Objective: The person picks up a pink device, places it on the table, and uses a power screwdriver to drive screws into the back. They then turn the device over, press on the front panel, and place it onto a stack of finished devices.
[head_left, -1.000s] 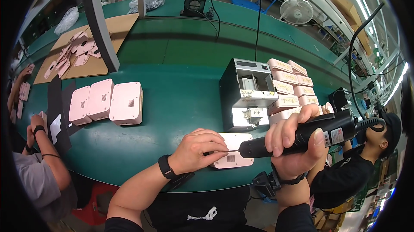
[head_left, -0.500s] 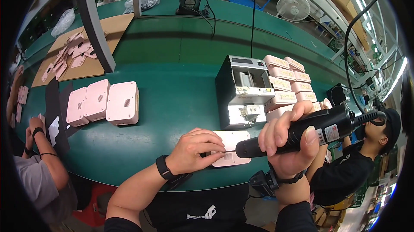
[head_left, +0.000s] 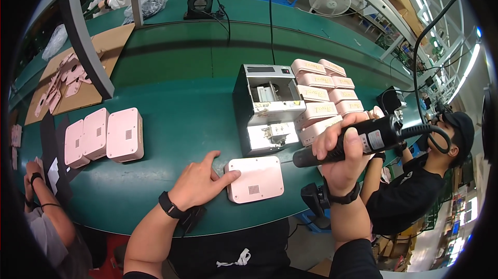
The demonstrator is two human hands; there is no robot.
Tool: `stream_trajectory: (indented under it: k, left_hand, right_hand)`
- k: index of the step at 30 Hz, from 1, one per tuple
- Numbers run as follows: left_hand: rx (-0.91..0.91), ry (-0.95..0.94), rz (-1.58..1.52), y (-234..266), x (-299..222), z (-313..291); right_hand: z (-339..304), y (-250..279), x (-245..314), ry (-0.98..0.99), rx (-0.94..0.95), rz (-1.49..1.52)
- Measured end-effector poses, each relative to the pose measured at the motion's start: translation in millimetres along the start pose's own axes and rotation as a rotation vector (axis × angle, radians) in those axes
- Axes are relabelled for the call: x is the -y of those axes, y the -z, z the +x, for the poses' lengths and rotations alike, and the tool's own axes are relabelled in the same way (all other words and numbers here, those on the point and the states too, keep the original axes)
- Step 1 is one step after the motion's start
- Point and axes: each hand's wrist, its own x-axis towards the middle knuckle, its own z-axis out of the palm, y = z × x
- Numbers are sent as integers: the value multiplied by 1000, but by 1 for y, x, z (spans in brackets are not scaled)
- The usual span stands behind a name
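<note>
My right hand (head_left: 342,157) is wrapped round a black electric screwdriver (head_left: 376,135), held in the air to the right of a pink plastic box (head_left: 267,179). The screwdriver's nose points left; its cord leaves at the right end. The box lies flat on the green bench, its vented face with corner screw holes turned up. At its left edge is my left hand (head_left: 194,183), open, thumb resting on the box's upper left corner and index finger stretched away over the bench.
A silver and black bench machine (head_left: 272,105) stands beyond the box, with stacked pink cases (head_left: 314,94) on its right. Several vented pink boxes (head_left: 124,134) sit at left. Flat pink panels (head_left: 65,79) lie on cardboard. Co-workers sit left, right (head_left: 423,185) and across.
The screwdriver has lifted off the box toward the right. My left fingers have left the bit and opened at the box's left edge. The whole view has shifted.
</note>
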Motion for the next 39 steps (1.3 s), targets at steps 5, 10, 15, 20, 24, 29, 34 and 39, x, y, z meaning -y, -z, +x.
stream_trajectory:
  k: [5, 10, 15, 20, 24, 29, 34, 39]
  left_hand:
    - [118, 30, -199, -7, 2, 3]
    - [200, -13, -399, -17, 8, 6]
    - [220, -11, -434, -19, 8, 12]
    - [221, 4, -449, -19, 10, 10]
    - [220, -5, -452, -20, 10, 11]
    - [230, 6, -453, -20, 9, 12]
    - [192, -9, -460, -23, 12, 10]
    - [173, 5, -447, -24, 8, 9]
  right_hand:
    - [6, 7, -13, 23, 17, -17]
    - [7, 8, -24, 16, 25, -52]
    - [8, 13, -36, -25, 8, -7]
    - [9, 12, -37, -62, -33, 72]
    - [5, 9, -38, -64, -29, 121]
    - [5, 10, -39, -39, 39, -5]
    - [18, 15, -31, -8, 61, 54]
    - [47, -2, -10, 35, -48, 84]
